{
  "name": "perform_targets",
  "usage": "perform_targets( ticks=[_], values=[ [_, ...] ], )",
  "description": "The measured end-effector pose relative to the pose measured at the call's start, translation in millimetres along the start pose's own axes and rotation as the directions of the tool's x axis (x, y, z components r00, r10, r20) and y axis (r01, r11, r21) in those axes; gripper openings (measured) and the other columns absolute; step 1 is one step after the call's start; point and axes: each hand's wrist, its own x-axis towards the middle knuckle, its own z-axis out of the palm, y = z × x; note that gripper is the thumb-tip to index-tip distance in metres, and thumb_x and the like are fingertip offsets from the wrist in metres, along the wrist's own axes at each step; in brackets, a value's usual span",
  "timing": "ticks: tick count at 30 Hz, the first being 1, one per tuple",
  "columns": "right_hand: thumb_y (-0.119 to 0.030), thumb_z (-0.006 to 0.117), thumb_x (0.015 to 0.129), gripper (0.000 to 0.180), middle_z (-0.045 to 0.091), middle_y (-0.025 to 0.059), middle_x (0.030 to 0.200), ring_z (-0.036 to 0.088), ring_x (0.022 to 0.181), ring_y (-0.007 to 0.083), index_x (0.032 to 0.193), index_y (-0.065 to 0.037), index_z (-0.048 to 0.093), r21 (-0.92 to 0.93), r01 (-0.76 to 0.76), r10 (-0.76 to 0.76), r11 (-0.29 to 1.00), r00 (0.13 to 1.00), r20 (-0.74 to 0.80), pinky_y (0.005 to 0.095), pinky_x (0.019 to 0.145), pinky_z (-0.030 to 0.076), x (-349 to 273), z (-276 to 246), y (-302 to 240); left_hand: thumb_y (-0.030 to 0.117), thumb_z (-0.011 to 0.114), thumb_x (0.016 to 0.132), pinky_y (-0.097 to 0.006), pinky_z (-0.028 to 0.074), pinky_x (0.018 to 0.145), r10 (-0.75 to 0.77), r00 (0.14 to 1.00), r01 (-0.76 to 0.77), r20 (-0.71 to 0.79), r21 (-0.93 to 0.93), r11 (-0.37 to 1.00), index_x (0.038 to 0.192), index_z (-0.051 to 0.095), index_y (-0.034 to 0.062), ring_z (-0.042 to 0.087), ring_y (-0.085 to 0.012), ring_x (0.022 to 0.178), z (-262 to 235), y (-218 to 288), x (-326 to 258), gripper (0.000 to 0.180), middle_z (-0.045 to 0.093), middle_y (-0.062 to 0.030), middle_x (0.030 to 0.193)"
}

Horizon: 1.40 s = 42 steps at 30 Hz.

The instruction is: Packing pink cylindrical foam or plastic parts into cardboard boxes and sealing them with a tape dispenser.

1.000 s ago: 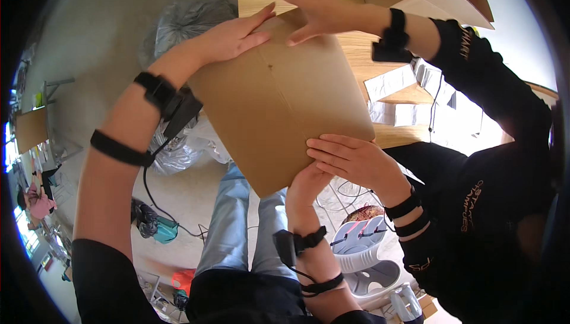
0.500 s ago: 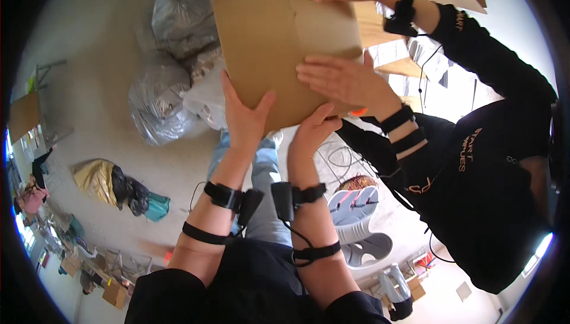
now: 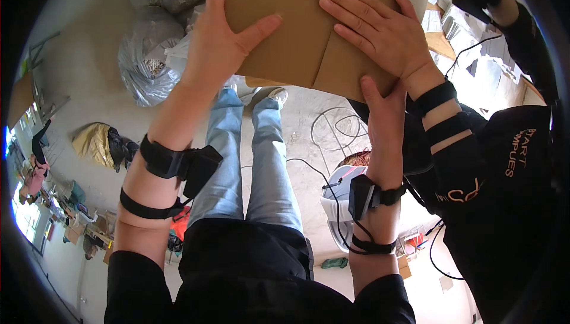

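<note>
A brown cardboard box [image 3: 291, 45] is held up in front of me, its upper part cut off by the frame's top edge. My left hand [image 3: 222, 42] grips its left side, thumb lying across the near face and the other fingers round the edge. At the lower right corner my right hand [image 3: 386, 107] holds the box, its thumb up against the edge and its remaining fingers mostly hidden. A co-worker's hand [image 3: 380, 33] lies flat on the same face, just above my right hand. A seam runs down the box beside that hand's fingertips.
Grey plastic bags [image 3: 151, 57] stand on the floor at the far left. A gold and black bag [image 3: 101, 143] lies nearer. The co-worker in black [image 3: 504, 193] stands close on my right. A grey-white plastic stool [image 3: 338, 205] and a cable [image 3: 314, 169] are beside my legs.
The box looks larger and has shifted right and upward in view. My hands are farther apart on it. The co-worker's upper hand no longer shows on the box.
</note>
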Motion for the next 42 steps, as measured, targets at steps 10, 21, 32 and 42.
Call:
perform_targets(
  ticks=[10, 21, 32, 42],
  values=[
    [-0.053, 0.023, 0.089, 0.082, 0.008, 0.0204, 0.154, 0.008, 0.144, 0.0254, 0.144, 0.007, 0.012, 0.31, 0.259, -0.179, 0.915, 0.948, -0.263, 0.0356, 0.116, 0.005, 6, 10, 26, 0.025, 0.074, 0.078, -0.035, 0.041, 0.096, 0.005, 0.981, -0.006, 0.194, 0.005, 1.0, 0.138, 0.031, 0.0012, 0.053, -0.0264, 0.113, -26, 26, 36, 0.078, 0.055, -0.0185, 0.121],
    [-0.011, 0.067, 0.078, 0.071, 0.044, 0.014, 0.135, 0.04, 0.126, 0.0248, 0.138, -0.004, 0.031, -0.903, -0.259, -0.911, 0.343, 0.145, -0.387, 0.0392, 0.099, 0.037, -12, 38, 142, 0.038, 0.057, 0.087, -0.06, 0.011, 0.108, 0.249, 0.956, -0.293, 0.155, 0.492, 0.82, 0.144, 0.034, 0.0106, 0.026, -0.0331, 0.138, 34, 42, -35, 0.067, 0.029, -0.0156, 0.149],
    [-0.016, 0.063, 0.084, 0.054, 0.052, 0.0147, 0.128, 0.048, 0.119, 0.0278, 0.131, -0.002, 0.041, -0.992, -0.067, -0.239, -0.104, 0.97, -0.04, 0.0395, 0.096, 0.04, -15, 12, 19, 0.031, 0.052, 0.088, -0.059, 0.009, 0.11, 0.185, 0.963, -0.27, 0.197, 0.715, 0.645, 0.143, 0.033, 0.0046, 0.022, -0.0364, 0.139, 35, 38, -37, 0.064, 0.024, -0.0164, 0.151],
    [-0.021, 0.058, 0.089, 0.041, 0.058, 0.0153, 0.121, 0.054, 0.112, 0.0306, 0.125, -0.001, 0.05, -0.519, -0.842, -0.929, 0.143, 0.067, -0.364, 0.0398, 0.093, 0.042, -116, -91, 124, 0.03, 0.054, 0.088, -0.059, 0.014, 0.109, 0.278, 0.946, -0.316, 0.166, 0.662, 0.679, 0.141, 0.035, 0.003, 0.023, -0.036, 0.138, 33, 57, -39, 0.063, 0.026, -0.0162, 0.149]
  ],
)
